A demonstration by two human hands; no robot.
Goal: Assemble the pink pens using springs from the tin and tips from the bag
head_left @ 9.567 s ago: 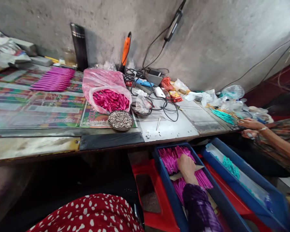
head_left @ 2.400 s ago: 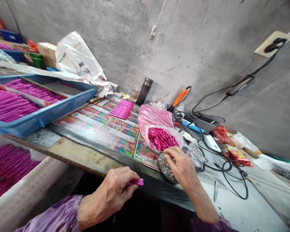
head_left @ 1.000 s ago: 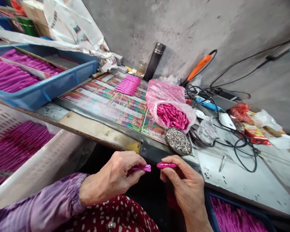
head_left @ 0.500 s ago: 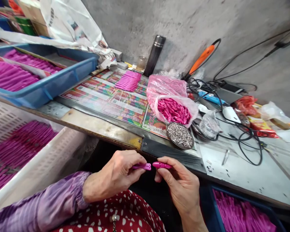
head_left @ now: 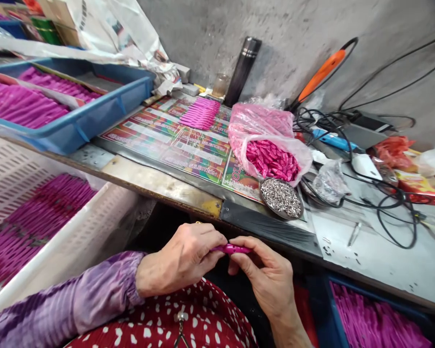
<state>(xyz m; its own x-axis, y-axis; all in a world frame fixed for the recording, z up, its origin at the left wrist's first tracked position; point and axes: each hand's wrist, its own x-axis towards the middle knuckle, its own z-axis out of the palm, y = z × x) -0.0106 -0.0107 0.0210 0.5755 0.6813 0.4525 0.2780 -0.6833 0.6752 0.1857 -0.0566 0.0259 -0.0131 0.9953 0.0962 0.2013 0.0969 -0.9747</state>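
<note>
My left hand (head_left: 181,261) is closed on a slim magenta plastic piece (head_left: 217,248), most of it hidden by the fingers. In a pinch, my right hand (head_left: 270,275) holds a shorter, glossy magenta plastic piece (head_left: 237,249) with small holes. The two pieces meet end to end in front of my lap, just off the bench edge. Beyond them, on the bench, a round dish (head_left: 282,198) is heaped with small silver metal pins. Behind it, an opened plastic bag (head_left: 299,153) holds many glossy magenta pieces (head_left: 271,159).
A row of slim magenta pieces (head_left: 200,114) lies on the printed mat (head_left: 155,137). Left are a blue tray (head_left: 94,116) and a white crate (head_left: 94,222); lower right, a blue bin (head_left: 333,319). A black flask (head_left: 243,72), tangled cables (head_left: 395,205) and an orange-handled tool (head_left: 322,75) stand farther back.
The two magenta pieces, apart by a small gap before, now touch end to end as my hands have come together. The view has shifted slightly, so the bench things appear farther right.
</note>
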